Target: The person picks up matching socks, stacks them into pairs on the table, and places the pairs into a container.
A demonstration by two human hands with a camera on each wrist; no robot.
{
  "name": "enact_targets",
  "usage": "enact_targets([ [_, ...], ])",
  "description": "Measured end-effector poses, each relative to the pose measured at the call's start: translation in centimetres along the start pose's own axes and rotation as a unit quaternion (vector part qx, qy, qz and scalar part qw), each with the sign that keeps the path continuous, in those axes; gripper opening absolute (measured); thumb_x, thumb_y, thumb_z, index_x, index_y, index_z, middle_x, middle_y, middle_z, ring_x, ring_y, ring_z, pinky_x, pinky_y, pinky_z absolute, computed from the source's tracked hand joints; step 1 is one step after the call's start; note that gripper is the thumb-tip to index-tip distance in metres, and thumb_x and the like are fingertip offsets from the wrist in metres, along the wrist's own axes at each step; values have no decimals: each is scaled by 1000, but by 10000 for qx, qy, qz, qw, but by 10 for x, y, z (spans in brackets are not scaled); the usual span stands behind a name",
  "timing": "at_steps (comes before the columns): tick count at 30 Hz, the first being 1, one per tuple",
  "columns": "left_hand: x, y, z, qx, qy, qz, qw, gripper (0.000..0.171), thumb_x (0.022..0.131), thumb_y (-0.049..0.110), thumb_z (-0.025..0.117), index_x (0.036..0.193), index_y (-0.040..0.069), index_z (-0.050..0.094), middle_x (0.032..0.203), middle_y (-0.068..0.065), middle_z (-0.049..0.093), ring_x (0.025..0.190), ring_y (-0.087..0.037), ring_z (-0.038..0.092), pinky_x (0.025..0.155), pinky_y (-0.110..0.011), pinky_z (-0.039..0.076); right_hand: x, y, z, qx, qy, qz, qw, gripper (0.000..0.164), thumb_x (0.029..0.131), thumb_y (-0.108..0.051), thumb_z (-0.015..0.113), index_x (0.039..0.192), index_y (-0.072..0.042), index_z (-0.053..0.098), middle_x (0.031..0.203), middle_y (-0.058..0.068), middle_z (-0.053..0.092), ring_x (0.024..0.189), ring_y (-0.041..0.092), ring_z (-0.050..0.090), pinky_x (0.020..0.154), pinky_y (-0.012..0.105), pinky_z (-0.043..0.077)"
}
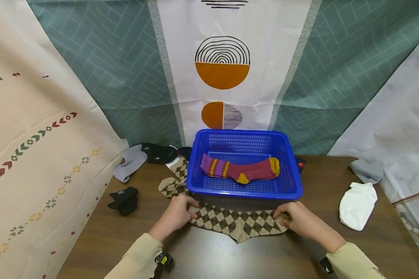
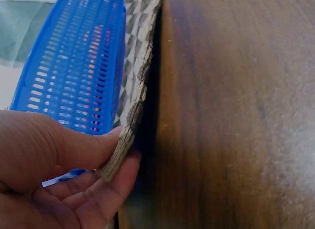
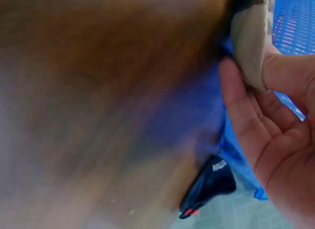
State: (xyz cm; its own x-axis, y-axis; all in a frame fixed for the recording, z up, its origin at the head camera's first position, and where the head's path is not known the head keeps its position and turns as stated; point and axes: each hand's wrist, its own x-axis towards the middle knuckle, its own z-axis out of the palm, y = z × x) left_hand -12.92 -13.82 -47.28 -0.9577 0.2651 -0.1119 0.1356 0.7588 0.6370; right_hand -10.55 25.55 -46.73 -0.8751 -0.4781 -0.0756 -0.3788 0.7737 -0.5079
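A beige and brown argyle sock [image 1: 241,223] is stretched lengthwise between both hands in front of the blue basket [image 1: 244,192]. My left hand [image 1: 178,213] pinches its cuff end, thumb on one side and fingers on the other, as the left wrist view shows with the ribbed edge [image 2: 129,133]. At the opposite end, my right hand [image 1: 295,217] pinches the plain beige toe [image 3: 250,44] between thumb and fingers. The heel hangs toward me at the middle. Inside the basket lies a maroon and purple sock [image 1: 244,170] with yellow heel, toe and stripes.
Another argyle sock [image 1: 171,186] lies left of the basket, partly hidden by it. Grey [image 1: 130,161] and black socks [image 1: 158,153] are behind it, with a folded black sock [image 1: 125,200] nearer. White [image 1: 357,205] and grey socks [image 1: 366,171] lie at the right. A dark sock [image 3: 209,184] sits behind the basket's right side.
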Motion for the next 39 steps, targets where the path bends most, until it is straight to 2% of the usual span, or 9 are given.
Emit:
enact_targets([
  [2,0,1,1,68,74,9,9999,19,70,5,78,88,11,72,86,-2,69,69,-13,53,58,-26,44,0,-1,1,0,23,105,9999,17,77,-7,74,87,-19,69,84,-10,67,77,4,59,61,21,46],
  [4,-2,3,0,215,207,41,9995,20,70,6,78,89,10,72,92,-2,70,77,-14,58,64,-29,48,-1,-2,1,-6,94,173,9998,13,79,-10,72,87,-20,69,83,-10,66,74,2,56,60,21,46],
  [9,-10,14,-5,1015,620,-125,9928,17,74,21,77,89,14,72,94,-1,70,91,-20,64,75,-39,51,-5,-15,0,-473,400,234,9978,13,79,-18,73,92,-19,69,91,-9,66,88,9,61,73,31,51],
  [12,-15,22,-5,1308,768,84,9884,17,76,22,75,90,13,71,93,-1,67,89,-19,62,76,-39,51,-10,-28,2,-975,912,-27,9910,20,75,-16,77,94,-15,69,98,-2,66,96,18,62,79,38,51],
  [17,-13,29,1,1435,613,770,9847,23,76,12,74,98,10,69,96,-4,65,92,-19,63,79,-37,52,-11,-42,10,-1583,1701,-962,9679,23,71,-2,75,89,-14,70,102,3,65,98,18,60,80,35,52],
  [21,-10,27,8,1562,384,866,9832,34,71,10,78,104,10,68,99,-6,65,94,-22,62,79,-39,51,-9,-42,17,-1664,1540,-1226,9662,34,67,10,71,89,-16,70,100,-1,65,96,13,58,78,29,52],
  [26,-10,25,13,1679,107,769,9827,47,65,11,82,109,9,66,100,-9,64,96,-26,60,82,-41,50,-10,-29,24,-1687,1212,-830,9747,41,63,14,71,93,-15,68,98,-2,63,93,15,57,78,31,52],
  [31,-7,24,15,1725,47,845,9814,46,63,15,84,105,10,68,97,-8,64,94,-23,59,80,-39,50,-13,-18,26,-1489,1113,-655,9804,43,63,8,78,98,-13,66,101,0,62,96,18,58,81,34,51],
  [39,-6,20,12,1754,-41,822,9811,43,64,16,84,104,8,69,98,-9,63,95,-23,58,81,-38,50,-10,-15,27,-1574,1042,-803,9787,44,65,5,79,103,-12,65,103,1,60,98,19,57,83,34,51],
])
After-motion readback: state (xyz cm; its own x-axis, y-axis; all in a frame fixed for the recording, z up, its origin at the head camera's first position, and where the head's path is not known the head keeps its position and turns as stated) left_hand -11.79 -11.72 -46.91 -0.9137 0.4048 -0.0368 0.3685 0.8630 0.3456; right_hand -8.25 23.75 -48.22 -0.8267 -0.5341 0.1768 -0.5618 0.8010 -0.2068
